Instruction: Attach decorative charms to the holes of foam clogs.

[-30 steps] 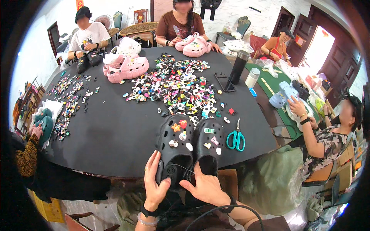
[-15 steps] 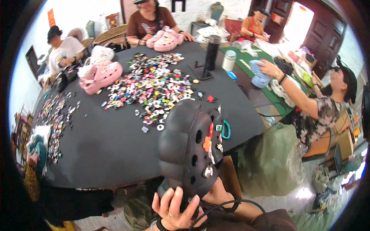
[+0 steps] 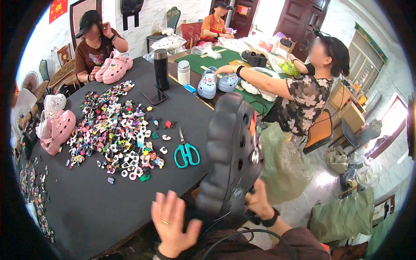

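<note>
A black clog (image 3: 223,160) with a chunky sole stands raised in front of me past the table's edge. Small colourful charms show along its right side. My right hand (image 3: 260,201) has its fingers closed around the lower right part of the clog; some of the fingers are hidden behind it. My left hand (image 3: 173,225) is apart from the clog, palm down with fingers spread, holding nothing near the table's front edge. Scissors (image 3: 187,155) with teal handles lie on the black table just left of the clog.
Loose shoe charms (image 3: 117,134) form a big heap on the table (image 3: 82,201), with more at far left. Pink clogs (image 3: 58,130), a phone (image 3: 154,96), a black flask (image 3: 160,71) and a white bottle (image 3: 183,73) stand or lie farther back. A co-worker at right touches blue clogs (image 3: 208,84).
My left hand has let go of the black clog and opened to its left. The view has swung right, and the scissors now show fully. A co-worker's blue clogs have come down onto the table.
</note>
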`<move>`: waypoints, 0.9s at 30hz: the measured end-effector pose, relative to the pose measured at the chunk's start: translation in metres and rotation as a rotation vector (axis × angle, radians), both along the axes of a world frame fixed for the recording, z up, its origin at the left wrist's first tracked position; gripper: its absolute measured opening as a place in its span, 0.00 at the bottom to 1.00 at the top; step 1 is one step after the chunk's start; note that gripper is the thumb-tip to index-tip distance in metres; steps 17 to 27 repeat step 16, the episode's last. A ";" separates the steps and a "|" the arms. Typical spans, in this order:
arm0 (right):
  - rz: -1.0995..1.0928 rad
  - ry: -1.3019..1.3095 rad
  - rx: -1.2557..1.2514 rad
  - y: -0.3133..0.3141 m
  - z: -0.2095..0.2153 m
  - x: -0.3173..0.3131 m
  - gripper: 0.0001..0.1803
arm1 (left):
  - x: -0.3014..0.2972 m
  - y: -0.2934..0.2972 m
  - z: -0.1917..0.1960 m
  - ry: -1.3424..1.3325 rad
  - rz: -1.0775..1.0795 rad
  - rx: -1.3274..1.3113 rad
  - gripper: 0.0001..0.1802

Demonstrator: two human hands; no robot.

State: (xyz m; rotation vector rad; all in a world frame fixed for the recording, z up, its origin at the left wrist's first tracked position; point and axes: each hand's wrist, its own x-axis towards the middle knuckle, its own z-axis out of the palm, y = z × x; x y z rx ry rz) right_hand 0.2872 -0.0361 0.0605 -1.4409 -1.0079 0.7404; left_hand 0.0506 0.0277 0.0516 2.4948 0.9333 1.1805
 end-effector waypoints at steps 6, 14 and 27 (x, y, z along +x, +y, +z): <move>-0.125 -0.020 -0.062 -0.004 0.024 0.068 0.29 | -0.080 0.049 -0.056 0.143 0.595 -0.135 0.22; 0.033 0.162 -0.004 0.054 0.032 0.143 0.23 | -0.106 0.065 -0.095 0.277 0.834 -0.037 0.18; 0.094 0.077 0.075 0.071 0.038 0.139 0.24 | -0.108 0.068 -0.097 0.270 0.846 -0.062 0.18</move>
